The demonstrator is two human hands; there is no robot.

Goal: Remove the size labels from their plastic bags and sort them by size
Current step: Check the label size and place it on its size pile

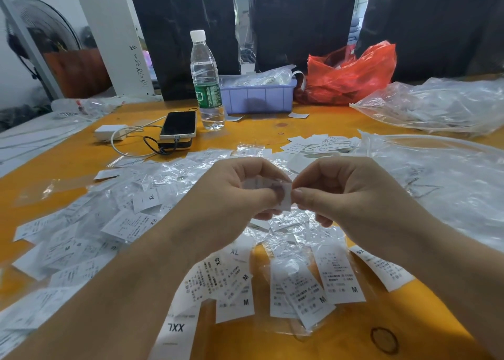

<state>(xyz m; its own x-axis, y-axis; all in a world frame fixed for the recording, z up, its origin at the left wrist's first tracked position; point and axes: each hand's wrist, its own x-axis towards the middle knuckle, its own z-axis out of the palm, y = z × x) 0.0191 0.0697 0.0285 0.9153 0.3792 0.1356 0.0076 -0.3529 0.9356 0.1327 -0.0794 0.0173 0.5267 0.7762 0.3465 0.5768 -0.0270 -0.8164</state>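
My left hand point(234, 193) and my right hand point(343, 190) meet above the table's middle, both pinching one small white size label in its clear plastic bag point(283, 194). The label is folded and its size is hidden by my fingers. Beneath and to the left lies a heap of bagged labels point(131, 217) marked XL and XS. Near me lie loose labels: an XXL label point(174, 329), M labels point(341, 275) and an XS label point(381, 267). A small stack of labels point(321, 145) sits farther back.
On the orange table point(272, 340) stand a water bottle point(206, 84), a phone on a power bank point(178, 126) with a white charger point(109, 132), a purple tray point(257, 96), a red bag point(351, 73) and large clear bags point(441, 106) at the right.
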